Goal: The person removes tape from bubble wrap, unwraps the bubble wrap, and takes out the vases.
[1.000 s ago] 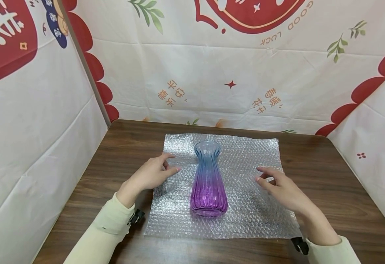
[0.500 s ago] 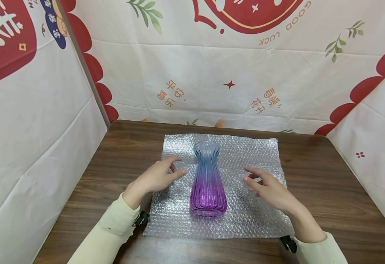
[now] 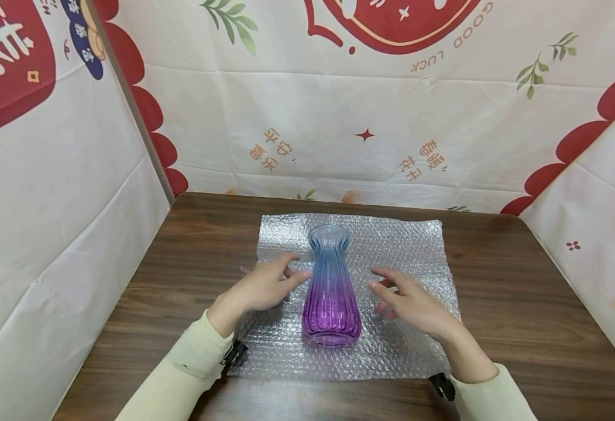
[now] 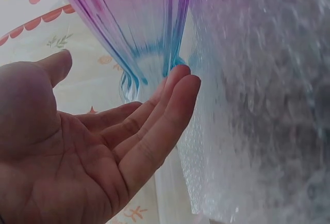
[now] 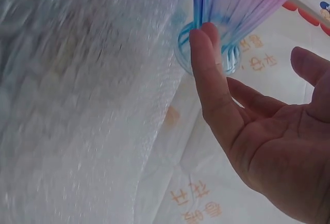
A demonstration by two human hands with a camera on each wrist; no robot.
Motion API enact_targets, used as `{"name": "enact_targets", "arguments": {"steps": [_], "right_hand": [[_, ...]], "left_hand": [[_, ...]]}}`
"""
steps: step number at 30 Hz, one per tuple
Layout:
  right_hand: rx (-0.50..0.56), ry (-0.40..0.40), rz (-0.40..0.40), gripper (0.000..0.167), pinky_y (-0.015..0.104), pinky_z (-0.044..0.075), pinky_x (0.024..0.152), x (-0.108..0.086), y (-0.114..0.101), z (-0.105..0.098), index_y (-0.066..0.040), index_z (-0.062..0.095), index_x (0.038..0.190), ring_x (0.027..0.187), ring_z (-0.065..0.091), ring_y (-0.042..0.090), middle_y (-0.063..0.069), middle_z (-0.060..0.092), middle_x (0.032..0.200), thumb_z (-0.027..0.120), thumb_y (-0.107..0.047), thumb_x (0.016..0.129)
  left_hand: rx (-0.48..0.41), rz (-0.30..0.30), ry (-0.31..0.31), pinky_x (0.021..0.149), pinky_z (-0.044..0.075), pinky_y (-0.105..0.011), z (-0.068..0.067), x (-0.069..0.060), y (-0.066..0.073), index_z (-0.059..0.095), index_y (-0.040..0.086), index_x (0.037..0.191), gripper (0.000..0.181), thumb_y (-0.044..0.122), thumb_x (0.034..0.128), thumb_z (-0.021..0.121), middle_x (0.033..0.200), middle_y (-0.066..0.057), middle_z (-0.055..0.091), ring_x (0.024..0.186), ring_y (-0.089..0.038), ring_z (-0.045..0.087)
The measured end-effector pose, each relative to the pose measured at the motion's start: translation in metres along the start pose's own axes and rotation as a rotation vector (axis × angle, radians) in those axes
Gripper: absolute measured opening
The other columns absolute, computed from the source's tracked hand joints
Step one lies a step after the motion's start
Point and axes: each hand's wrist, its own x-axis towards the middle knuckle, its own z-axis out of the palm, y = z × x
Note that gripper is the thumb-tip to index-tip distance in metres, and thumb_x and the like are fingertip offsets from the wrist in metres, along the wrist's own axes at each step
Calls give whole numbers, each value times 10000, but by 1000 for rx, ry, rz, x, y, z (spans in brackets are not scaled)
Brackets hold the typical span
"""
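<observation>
A ribbed glass vase, blue at its flared mouth and purple at its base, stands or lies on a sheet of bubble wrap; which of the two I cannot tell. Close to the vase's left side is my left hand, fingers spread and loosely bent, holding nothing. My right hand hovers to the right of the vase, a wider gap away, also with relaxed fingers. Both wrist views show an uncurled palm, the left hand and the right hand, with the vase beyond the fingers.
The bubble wrap lies spread on a dark wood-grain table. A white printed cloth hangs behind the table and along both sides. A black strap piece sits at the right wrist.
Both hands have moved inward toward the vase, the right one travelling farther left. The vase and bubble wrap stay in place.
</observation>
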Motion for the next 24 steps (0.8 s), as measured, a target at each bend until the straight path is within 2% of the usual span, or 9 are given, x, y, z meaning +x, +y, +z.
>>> {"name": "enact_targets", "arguments": {"steps": [3, 9, 13, 16, 21, 23, 24], "right_hand": [[18, -15, 14, 700, 405, 644, 758, 2, -2, 5, -25, 336, 1594, 921, 729, 285, 297, 563, 1420, 560, -427, 1066], [29, -32, 31, 724, 422, 647, 739, 8, -6, 13, -23, 335, 1594, 884, 745, 290, 320, 597, 1367, 566, -451, 1058], [61, -46, 34, 744, 443, 648, 728, 11, -9, 19, -6, 312, 1597, 873, 747, 293, 323, 605, 1314, 568, -449, 1057], [67, -51, 39, 761, 449, 647, 719, 12, -10, 22, -7, 303, 1601, 840, 740, 283, 288, 626, 1263, 572, -459, 1052], [72, -57, 54, 781, 450, 647, 718, 14, -12, 27, -30, 310, 1608, 831, 726, 254, 260, 625, 1271, 575, -495, 1041], [69, -58, 61, 786, 444, 648, 716, 15, -12, 29, -43, 311, 1612, 841, 729, 246, 267, 618, 1302, 570, -514, 1038], [71, -59, 64, 788, 442, 648, 717, 15, -12, 30, -45, 310, 1613, 849, 732, 243, 273, 612, 1315, 566, -519, 1038]], "left_hand": [[11, 15, -4, 920, 580, -438, 3, 2, 3, 367, 99, 1591, 771, 620, 1036, 488, 1091, -34, 741, 927, -127, 699], [7, 26, -26, 839, 580, -406, 10, 5, 6, 361, 113, 1595, 789, 651, 1029, 468, 1031, -26, 742, 787, -110, 679], [-19, 25, -41, 797, 584, -397, 12, 6, 9, 337, 116, 1608, 794, 645, 1030, 470, 1012, -44, 740, 782, -173, 707], [-11, 13, -37, 848, 596, -430, 14, 6, 11, 328, 119, 1613, 807, 655, 1026, 466, 1071, -85, 750, 900, -231, 736], [16, -20, -28, 1035, 546, -517, 17, 5, 14, 295, 118, 1629, 870, 706, 1007, 444, 1257, -159, 724, 1150, -309, 705], [6, -25, -37, 1048, 540, -517, 18, 6, 14, 266, 118, 1641, 891, 717, 1003, 437, 1286, -164, 715, 1165, -312, 702], [-12, -28, -46, 1010, 561, -504, 19, 6, 14, 244, 122, 1648, 897, 715, 1003, 440, 1280, -164, 715, 1113, -311, 722]]}}
